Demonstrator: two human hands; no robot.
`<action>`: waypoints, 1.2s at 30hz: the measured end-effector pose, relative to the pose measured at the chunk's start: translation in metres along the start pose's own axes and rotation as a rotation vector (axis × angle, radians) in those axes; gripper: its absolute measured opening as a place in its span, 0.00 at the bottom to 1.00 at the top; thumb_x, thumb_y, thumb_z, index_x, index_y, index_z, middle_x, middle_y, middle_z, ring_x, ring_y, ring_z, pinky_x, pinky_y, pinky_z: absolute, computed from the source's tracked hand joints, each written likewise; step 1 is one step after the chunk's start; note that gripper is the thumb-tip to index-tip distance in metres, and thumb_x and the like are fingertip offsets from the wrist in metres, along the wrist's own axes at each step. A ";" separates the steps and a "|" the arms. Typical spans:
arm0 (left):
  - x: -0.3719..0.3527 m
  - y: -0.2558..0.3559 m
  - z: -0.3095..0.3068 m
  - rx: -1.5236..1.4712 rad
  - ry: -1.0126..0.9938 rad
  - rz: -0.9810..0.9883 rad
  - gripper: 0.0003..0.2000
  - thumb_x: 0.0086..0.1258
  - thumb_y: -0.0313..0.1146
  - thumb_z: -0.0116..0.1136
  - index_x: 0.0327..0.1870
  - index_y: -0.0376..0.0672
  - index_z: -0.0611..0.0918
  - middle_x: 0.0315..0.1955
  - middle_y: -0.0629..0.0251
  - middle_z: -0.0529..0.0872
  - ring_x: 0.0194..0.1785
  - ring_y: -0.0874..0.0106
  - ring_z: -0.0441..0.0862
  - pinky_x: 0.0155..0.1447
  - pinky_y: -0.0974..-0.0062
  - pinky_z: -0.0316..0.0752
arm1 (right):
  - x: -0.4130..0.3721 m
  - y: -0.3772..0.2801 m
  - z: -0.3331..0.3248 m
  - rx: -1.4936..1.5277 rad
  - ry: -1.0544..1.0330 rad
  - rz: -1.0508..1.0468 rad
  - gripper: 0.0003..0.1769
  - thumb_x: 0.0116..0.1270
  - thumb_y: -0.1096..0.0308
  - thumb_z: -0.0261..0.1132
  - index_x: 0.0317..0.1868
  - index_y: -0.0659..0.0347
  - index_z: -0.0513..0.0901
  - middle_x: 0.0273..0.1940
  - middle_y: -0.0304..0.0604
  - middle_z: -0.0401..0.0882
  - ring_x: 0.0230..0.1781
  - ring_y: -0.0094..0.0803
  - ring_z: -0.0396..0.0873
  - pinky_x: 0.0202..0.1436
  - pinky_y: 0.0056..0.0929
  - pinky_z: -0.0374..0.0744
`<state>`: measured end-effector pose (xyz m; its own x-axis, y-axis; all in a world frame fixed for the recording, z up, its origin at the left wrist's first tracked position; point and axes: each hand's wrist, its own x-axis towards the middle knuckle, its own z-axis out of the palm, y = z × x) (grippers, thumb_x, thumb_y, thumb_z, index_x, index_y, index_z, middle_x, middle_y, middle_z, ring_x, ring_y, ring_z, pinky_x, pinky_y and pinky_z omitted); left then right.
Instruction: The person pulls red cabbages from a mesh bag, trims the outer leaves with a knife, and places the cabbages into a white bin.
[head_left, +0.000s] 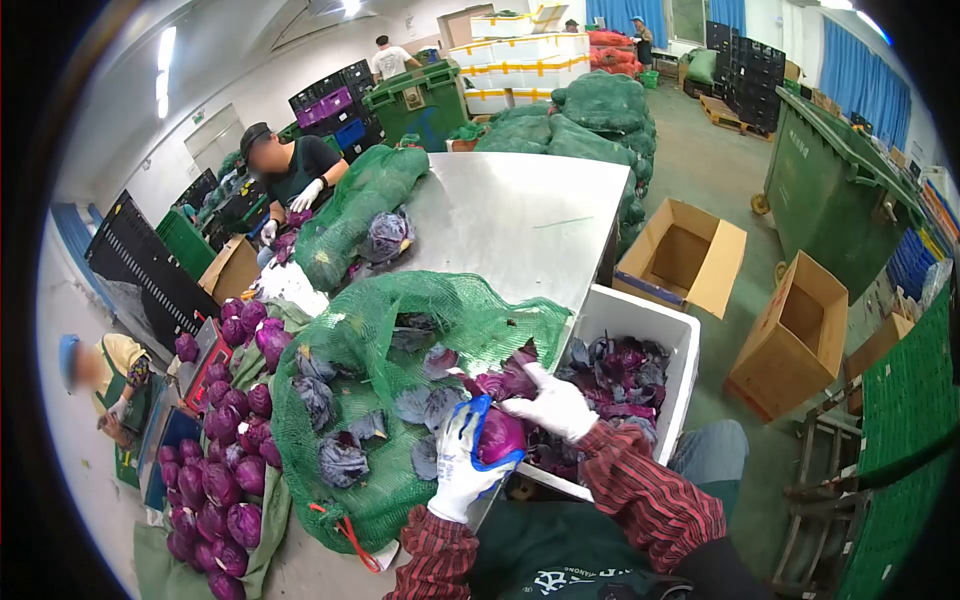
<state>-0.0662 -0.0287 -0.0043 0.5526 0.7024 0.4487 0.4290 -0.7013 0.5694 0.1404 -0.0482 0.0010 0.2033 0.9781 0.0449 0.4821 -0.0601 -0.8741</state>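
My left hand (pixel 462 462), in a white glove with a blue palm, is closed around a peeled red cabbage (pixel 502 437) at the table's near edge. My right hand (pixel 552 403), in a white glove, grips a dark purple cabbage leaf (pixel 508 378) just above the cabbage. To its right, a white foam box (pixel 686 372) holds many loose purple leaves (pixel 625 372). Under and beyond my left hand, a green mesh bag (pixel 440 295) lies spread out, with several dull outer leaves (pixel 343 460) on and in it.
Many peeled red cabbages (pixel 222 485) are heaped at the left. Another mesh sack (pixel 365 205) and an unpeeled cabbage (pixel 388 236) sit on the metal table (pixel 520 200). Cardboard boxes (pixel 790 335) and a green wheeled bin (pixel 840 170) stand right. A co-worker (pixel 300 165) works across the table.
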 end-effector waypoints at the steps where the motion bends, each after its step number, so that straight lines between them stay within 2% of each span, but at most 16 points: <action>1: 0.005 0.004 0.002 0.086 0.023 0.122 0.47 0.46 0.52 0.74 0.70 0.46 0.67 0.64 0.51 0.70 0.65 0.51 0.68 0.68 0.52 0.63 | 0.005 -0.007 0.005 -0.085 -0.047 -0.110 0.40 0.57 0.41 0.67 0.63 0.59 0.73 0.52 0.55 0.81 0.48 0.45 0.82 0.52 0.36 0.77; 3: 0.008 0.023 0.000 0.147 0.029 0.134 0.45 0.46 0.53 0.74 0.69 0.50 0.68 0.66 0.49 0.68 0.64 0.47 0.68 0.65 0.50 0.65 | 0.013 -0.019 0.013 -0.188 -0.144 -0.123 0.32 0.61 0.41 0.64 0.53 0.61 0.80 0.46 0.56 0.82 0.45 0.48 0.82 0.50 0.37 0.78; 5: 0.010 0.022 0.003 0.062 0.095 0.189 0.46 0.44 0.52 0.75 0.68 0.49 0.69 0.65 0.49 0.69 0.64 0.46 0.68 0.66 0.50 0.64 | 0.022 -0.009 0.025 -0.240 -0.010 -0.140 0.21 0.67 0.50 0.58 0.34 0.61 0.83 0.31 0.54 0.82 0.37 0.54 0.81 0.43 0.45 0.78; 11: -0.022 -0.022 0.010 -0.046 0.169 -0.026 0.45 0.42 0.46 0.77 0.67 0.48 0.71 0.64 0.50 0.71 0.65 0.51 0.69 0.69 0.53 0.63 | 0.018 0.084 0.011 -0.299 0.279 0.267 0.19 0.64 0.53 0.64 0.40 0.63 0.78 0.34 0.56 0.82 0.38 0.54 0.81 0.43 0.45 0.78; 13: -0.011 -0.014 0.006 -0.828 0.323 -0.444 0.33 0.56 0.36 0.70 0.65 0.42 0.72 0.60 0.58 0.74 0.62 0.65 0.73 0.67 0.65 0.68 | 0.004 0.066 0.001 -0.110 0.485 0.294 0.22 0.61 0.55 0.69 0.44 0.64 0.74 0.33 0.54 0.81 0.38 0.53 0.81 0.44 0.43 0.78; 15: 0.006 -0.001 -0.008 -1.047 0.372 -0.617 0.27 0.67 0.34 0.61 0.66 0.38 0.70 0.57 0.60 0.76 0.57 0.67 0.76 0.63 0.68 0.72 | -0.014 0.030 -0.002 0.076 0.496 0.165 0.22 0.61 0.58 0.69 0.48 0.62 0.73 0.35 0.51 0.81 0.38 0.49 0.82 0.43 0.40 0.77; 16: 0.009 0.001 -0.005 -1.198 0.424 -0.655 0.25 0.73 0.37 0.54 0.68 0.37 0.68 0.55 0.60 0.78 0.54 0.67 0.78 0.59 0.70 0.75 | -0.023 0.005 -0.003 0.106 0.330 0.202 0.23 0.61 0.58 0.70 0.49 0.62 0.73 0.38 0.53 0.81 0.41 0.48 0.82 0.45 0.39 0.77; 19: 0.000 -0.003 0.008 -0.974 0.312 -0.654 0.25 0.74 0.39 0.53 0.68 0.36 0.67 0.57 0.59 0.76 0.57 0.67 0.77 0.60 0.71 0.73 | -0.037 -0.030 0.014 0.252 0.022 0.051 0.33 0.59 0.54 0.71 0.61 0.61 0.72 0.45 0.57 0.81 0.47 0.44 0.81 0.52 0.35 0.76; 20: -0.003 -0.021 0.028 -0.876 0.442 -0.584 0.27 0.75 0.43 0.52 0.68 0.35 0.67 0.59 0.58 0.74 0.60 0.68 0.74 0.62 0.71 0.71 | -0.027 0.013 0.058 0.283 0.126 -0.124 0.40 0.60 0.53 0.71 0.69 0.58 0.66 0.49 0.57 0.80 0.50 0.42 0.80 0.55 0.34 0.75; 21: 0.004 0.006 0.016 -0.977 0.343 -0.577 0.24 0.76 0.39 0.50 0.68 0.34 0.67 0.67 0.54 0.67 0.67 0.64 0.69 0.71 0.68 0.61 | -0.023 0.014 0.059 0.137 0.121 -0.028 0.44 0.60 0.53 0.71 0.73 0.56 0.62 0.49 0.52 0.82 0.47 0.38 0.81 0.53 0.32 0.76; 23: 0.001 -0.015 0.018 -0.569 0.310 -0.479 0.24 0.72 0.36 0.57 0.65 0.34 0.71 0.62 0.54 0.71 0.63 0.65 0.71 0.67 0.67 0.65 | -0.013 0.029 0.038 0.571 -0.168 0.180 0.41 0.61 0.53 0.70 0.71 0.56 0.64 0.49 0.51 0.82 0.47 0.36 0.81 0.52 0.29 0.76; 24: 0.000 -0.022 0.019 -0.397 0.358 -0.430 0.21 0.68 0.33 0.61 0.61 0.37 0.76 0.61 0.53 0.73 0.63 0.62 0.72 0.68 0.66 0.65 | -0.016 0.009 0.015 0.512 -0.220 0.263 0.39 0.61 0.52 0.69 0.70 0.56 0.67 0.45 0.50 0.84 0.41 0.34 0.82 0.47 0.29 0.78; 25: 0.007 -0.016 0.016 -0.396 0.356 -0.440 0.21 0.68 0.33 0.61 0.61 0.37 0.76 0.61 0.53 0.73 0.63 0.62 0.72 0.68 0.66 0.65 | -0.014 0.015 0.017 0.351 -0.100 0.037 0.36 0.64 0.48 0.65 0.68 0.56 0.69 0.40 0.50 0.85 0.35 0.40 0.83 0.42 0.34 0.79; 27: 0.032 -0.006 0.013 -0.265 0.165 -0.212 0.19 0.67 0.34 0.61 0.58 0.39 0.79 0.59 0.52 0.76 0.63 0.60 0.73 0.68 0.65 0.65 | -0.011 0.017 0.019 0.224 -0.093 -0.012 0.34 0.71 0.46 0.55 0.69 0.56 0.65 0.36 0.54 0.84 0.33 0.51 0.82 0.39 0.42 0.78; 30: 0.044 -0.011 0.022 -0.114 0.189 -0.190 0.18 0.68 0.34 0.58 0.57 0.37 0.79 0.55 0.53 0.80 0.61 0.59 0.74 0.67 0.65 0.67 | -0.023 0.006 0.016 0.047 -0.113 0.090 0.32 0.77 0.48 0.42 0.74 0.54 0.51 0.35 0.62 0.81 0.36 0.58 0.81 0.39 0.48 0.77; 36: 0.043 -0.003 0.031 -0.023 0.240 -0.165 0.20 0.66 0.37 0.62 0.57 0.41 0.80 0.55 0.52 0.79 0.60 0.55 0.75 0.66 0.59 0.66 | -0.028 -0.015 0.015 -0.245 -0.028 0.030 0.31 0.77 0.47 0.41 0.66 0.64 0.64 0.34 0.59 0.81 0.35 0.56 0.81 0.40 0.48 0.77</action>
<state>-0.0216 -0.0004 -0.0077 0.2908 0.8175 0.4972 0.4813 -0.5741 0.6624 0.1150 -0.0715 0.0055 0.1986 0.9801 0.0045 0.6693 -0.1323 -0.7311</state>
